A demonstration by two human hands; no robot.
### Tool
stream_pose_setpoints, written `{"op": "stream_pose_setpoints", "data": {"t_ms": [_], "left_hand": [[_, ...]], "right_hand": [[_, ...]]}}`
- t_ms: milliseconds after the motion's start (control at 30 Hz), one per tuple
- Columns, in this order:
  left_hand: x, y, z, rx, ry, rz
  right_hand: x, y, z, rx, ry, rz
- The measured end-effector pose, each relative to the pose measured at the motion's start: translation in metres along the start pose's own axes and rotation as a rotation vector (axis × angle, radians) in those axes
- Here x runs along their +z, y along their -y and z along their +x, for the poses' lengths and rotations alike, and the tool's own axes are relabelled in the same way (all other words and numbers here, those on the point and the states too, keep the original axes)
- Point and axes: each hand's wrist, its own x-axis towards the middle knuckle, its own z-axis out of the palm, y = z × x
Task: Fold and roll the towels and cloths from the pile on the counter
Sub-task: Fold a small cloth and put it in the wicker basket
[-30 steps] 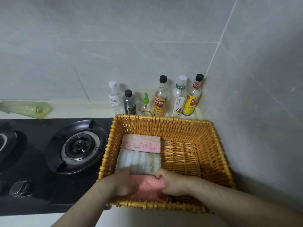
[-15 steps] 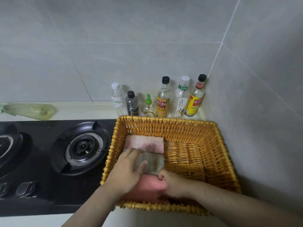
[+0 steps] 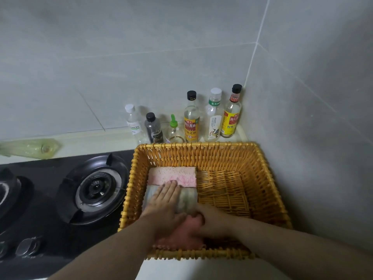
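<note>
Packing rolled cloths in a row inside the woven yellow wicker basket (image 3: 201, 145).
The left hand (image 3: 163, 205) lies flat, grip open, pressing the pale striped rolled towel (image 3: 187, 199), which sits between the fluffy pink-and-white rolled cloth (image 3: 173, 174) and the salmon-pink rolled cloth (image 3: 181, 235). The right hand (image 3: 216, 223) closes its grip on the salmon-pink roll's right end. All three rolls lie along the basket's left side. Likely risks: heavy pressing loosens the striped roll, or the salmon-pink one uncoils sideways once it is let go.

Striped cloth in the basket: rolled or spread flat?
Rolled, apparently: the pale striped cloth is a compact rounded bundle in the yellow wicker basket; the left hand presses flat on it.
</note>
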Motion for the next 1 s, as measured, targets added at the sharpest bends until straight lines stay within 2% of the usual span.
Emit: {"op": "stream_pose_setpoints", "data": {"t_ms": [100, 200, 300, 367, 467, 600, 800, 933, 1000], "left_hand": [[0.006, 0.003, 0.003, 0.029, -0.060, 0.012], [0.008, 0.003, 0.002, 0.029, -0.100, 0.013], [0.012, 0.001, 0.001, 0.000, -0.128, 0.001], [0.011, 0.001, 0.003, -0.005, -0.081, -0.002], [0.009, 0.001, 0.008, 0.002, -0.064, 0.018], [0.009, -0.005, 0.009, -0.013, -0.060, 0.044], [0.000, -0.013, 0.012, -0.064, -0.117, -0.030], [0.009, -0.012, 0.012, -0.097, -0.087, -0.018], [0.011, -0.009, 0.015, -0.079, -0.110, -0.003]], "right_hand": [[-0.008, -0.011, -0.005, 0.041, -0.079, -0.101], [-0.007, -0.019, -0.005, 0.061, 0.001, -0.285], [0.001, -0.020, 0.001, 0.090, 0.002, -0.317], [0.001, -0.019, 0.003, 0.144, 0.048, -0.342], [0.005, -0.020, 0.006, 0.173, 0.234, -0.273], [0.018, -0.019, 0.017, 0.205, 0.305, -0.160], [0.020, -0.017, 0.019, 0.168, 0.299, -0.036], [0.000, -0.019, 0.011, 0.162, 0.298, 0.026], [-0.015, -0.021, 0.007, 0.150, 0.233, 0.041]]}}
